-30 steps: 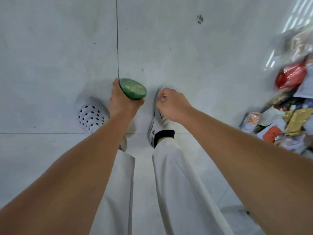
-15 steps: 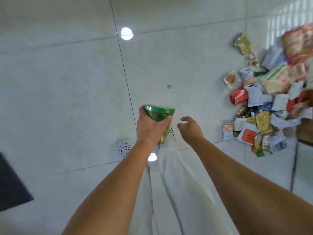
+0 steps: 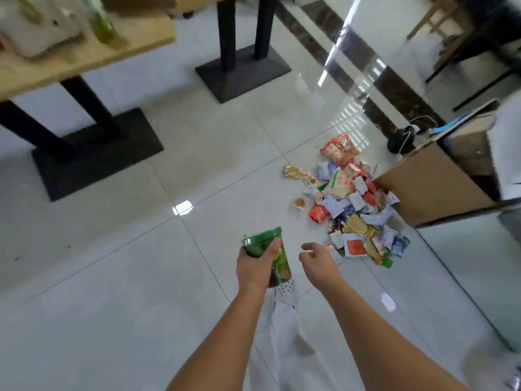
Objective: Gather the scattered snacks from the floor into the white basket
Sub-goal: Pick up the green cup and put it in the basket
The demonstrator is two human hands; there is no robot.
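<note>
The left hand point(image 3: 255, 268) is gripping a green cup point(image 3: 260, 244) around its upper body, thumb lying across the front just under the lid and fingers wrapping round the far side, so the cup is tilting with its lid away from the person. This looks like a carrying hold, firm enough to keep the smooth cup from slipping while walking. The right hand point(image 3: 318, 263) is hanging just beside it with fingers loosely curled and spread, holding nothing, probably being kept free for the next pick. Below the hands a pale trouser leg point(image 3: 284, 320) is showing, so the person is standing on the shiny tiled floor point(image 3: 197, 179). The remaining pile of snacks point(image 3: 349, 204) is lying on the floor ahead and to the right, its nearest packets close to the right hand and its far side lying against a cardboard box point(image 3: 434, 187). The white basket is not showing plainly; a white shape point(image 3: 507, 153) is being cut off at the right edge, and I cannot tell what it is. Well apart to the left, a wooden table point(image 3: 84, 55) is standing on a black base point(image 3: 95, 153), with blurred items on top.
</note>
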